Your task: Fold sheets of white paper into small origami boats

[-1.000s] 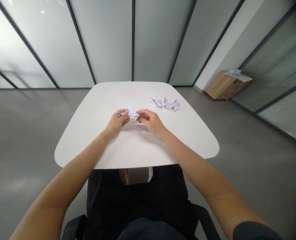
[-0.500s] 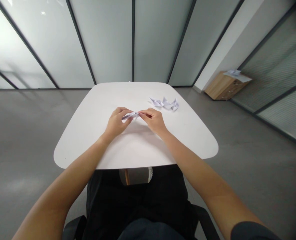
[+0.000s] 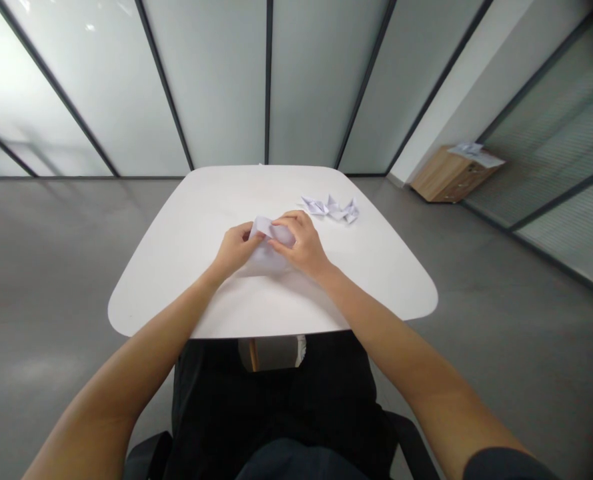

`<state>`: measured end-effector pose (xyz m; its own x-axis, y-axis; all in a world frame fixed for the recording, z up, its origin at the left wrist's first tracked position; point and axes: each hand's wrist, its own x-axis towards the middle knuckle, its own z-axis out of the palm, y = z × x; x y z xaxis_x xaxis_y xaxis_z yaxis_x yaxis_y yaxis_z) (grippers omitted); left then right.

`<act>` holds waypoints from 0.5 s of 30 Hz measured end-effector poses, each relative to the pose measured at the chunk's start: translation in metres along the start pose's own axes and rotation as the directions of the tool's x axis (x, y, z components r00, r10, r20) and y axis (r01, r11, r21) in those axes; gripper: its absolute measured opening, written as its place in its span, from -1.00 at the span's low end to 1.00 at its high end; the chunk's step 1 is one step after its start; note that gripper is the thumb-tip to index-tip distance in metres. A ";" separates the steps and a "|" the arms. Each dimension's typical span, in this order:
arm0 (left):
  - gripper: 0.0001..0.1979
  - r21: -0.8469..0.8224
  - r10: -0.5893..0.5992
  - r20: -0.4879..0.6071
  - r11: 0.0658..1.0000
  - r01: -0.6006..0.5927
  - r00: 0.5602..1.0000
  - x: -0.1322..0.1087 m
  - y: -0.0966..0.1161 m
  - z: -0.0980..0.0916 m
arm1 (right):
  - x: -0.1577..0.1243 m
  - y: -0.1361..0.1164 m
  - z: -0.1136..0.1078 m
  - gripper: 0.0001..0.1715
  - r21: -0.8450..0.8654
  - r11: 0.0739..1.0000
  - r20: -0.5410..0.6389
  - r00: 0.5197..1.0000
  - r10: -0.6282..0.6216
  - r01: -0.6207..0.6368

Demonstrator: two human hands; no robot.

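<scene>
A folded piece of white paper (image 3: pixel 265 225) is held up between my two hands above the table, its broad side turned toward me. On its left edge my left hand (image 3: pixel 237 249) is closed, thumb in front and fingers behind. My right hand (image 3: pixel 303 245) grips the right part, with fingertips along the upper edge and the thumb low on the front. Part of the sheet is hidden by the fingers, so the exact folds cannot be made out. Beyond my right hand lie several folded white paper shapes (image 3: pixel 330 207), close together.
The white table (image 3: pixel 166 267) has rounded corners and stands over a grey floor. A wooden cabinet (image 3: pixel 449 175) with papers (image 3: pixel 476 153) on top is at the far right by the glass wall. Chair armrests (image 3: pixel 149 457) flank my legs.
The paper was a thin, narrow shape seen nearly edge-on; now it shows a wider face. My right hand has turned and spread further over it. The paper shapes on the table have not moved.
</scene>
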<state>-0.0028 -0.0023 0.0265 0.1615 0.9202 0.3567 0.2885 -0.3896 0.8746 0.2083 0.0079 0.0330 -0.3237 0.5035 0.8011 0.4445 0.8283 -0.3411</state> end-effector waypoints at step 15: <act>-0.46 -0.089 -0.162 0.092 0.981 0.170 0.983 0.000 -0.002 0.005 | -0.002 0.000 0.008 -0.82 0.049 0.991 -0.035 0.992 0.123 -0.121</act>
<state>0.0014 -0.0013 0.0228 0.1986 0.9636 0.1787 0.2264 -0.2226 0.9483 0.2019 0.0085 0.0277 -0.2377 0.5925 0.7697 0.4386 0.7725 -0.4592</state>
